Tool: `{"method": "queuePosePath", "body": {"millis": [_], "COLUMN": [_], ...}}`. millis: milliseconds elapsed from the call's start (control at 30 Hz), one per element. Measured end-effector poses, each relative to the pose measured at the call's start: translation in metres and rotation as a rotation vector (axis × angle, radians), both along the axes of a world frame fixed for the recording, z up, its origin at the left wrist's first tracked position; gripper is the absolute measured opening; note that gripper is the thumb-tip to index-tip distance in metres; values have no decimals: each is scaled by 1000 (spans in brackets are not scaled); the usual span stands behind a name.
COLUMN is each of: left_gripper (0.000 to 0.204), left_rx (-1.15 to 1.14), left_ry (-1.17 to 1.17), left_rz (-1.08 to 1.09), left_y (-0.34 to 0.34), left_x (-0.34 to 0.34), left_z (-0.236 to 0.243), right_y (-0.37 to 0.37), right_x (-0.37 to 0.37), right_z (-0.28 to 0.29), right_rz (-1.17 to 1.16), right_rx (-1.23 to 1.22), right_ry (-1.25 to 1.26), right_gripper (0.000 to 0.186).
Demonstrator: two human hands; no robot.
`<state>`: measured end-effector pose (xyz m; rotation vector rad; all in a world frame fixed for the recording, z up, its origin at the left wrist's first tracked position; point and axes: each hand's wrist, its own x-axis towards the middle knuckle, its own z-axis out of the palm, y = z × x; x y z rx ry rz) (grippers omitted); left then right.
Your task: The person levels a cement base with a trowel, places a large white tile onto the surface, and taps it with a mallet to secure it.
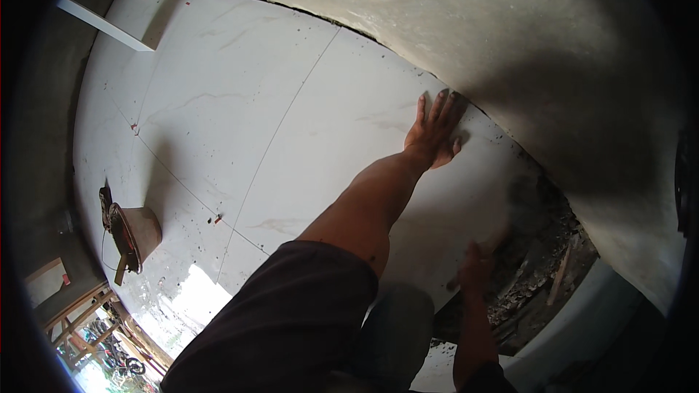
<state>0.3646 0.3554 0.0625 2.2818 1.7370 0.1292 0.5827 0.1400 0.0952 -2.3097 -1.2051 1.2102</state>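
My left hand (435, 131) lies flat with fingers spread on a large white marbled tile (349, 138), close to the foot of the wall. My right hand (475, 269), lower right, is closed around the handle of what looks like a mallet (523, 193). The mallet's dark head is smeared by motion above the tile's right end. Beside that end, dark rough mortar or soil (535, 269) lies exposed, with a thin strip of wood (560, 275) on it. My knee (399, 338) shows between my arms.
A bare plastered wall (466, 14) runs along the far and right side. On the tiles at left stands a mortar-stained bucket (142, 233). A long white bar (105, 23) juts in at upper left. Small clips (217, 220) sit at tile joints. Lower left, bicycles (116, 353) show beyond timber.
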Motion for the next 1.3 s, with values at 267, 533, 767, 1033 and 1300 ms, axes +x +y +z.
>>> {"method": "queuePosePath", "body": {"millis": [267, 533, 767, 1033, 1300], "left_gripper": [71, 72, 71, 64, 57], "left_rx": [179, -15, -21, -43, 67], "left_ry": [-20, 212, 225, 102, -138], "left_rz": [30, -12, -15, -9, 4], "left_y": [8, 3, 7, -92, -101], "left_x": [25, 26, 33, 106, 101], "left_z": [-30, 3, 1, -4, -8], "right_y": [-49, 9, -10, -5, -52], "right_x": [42, 9, 17, 13, 62], "right_z": [-58, 28, 10, 64, -47], "right_rz": [174, -146, -137, -199, -269], "right_rx": [347, -108, 53, 262, 145], "right_ry": [-329, 136, -32, 151, 7], "right_gripper": [30, 33, 33, 41, 48]}}
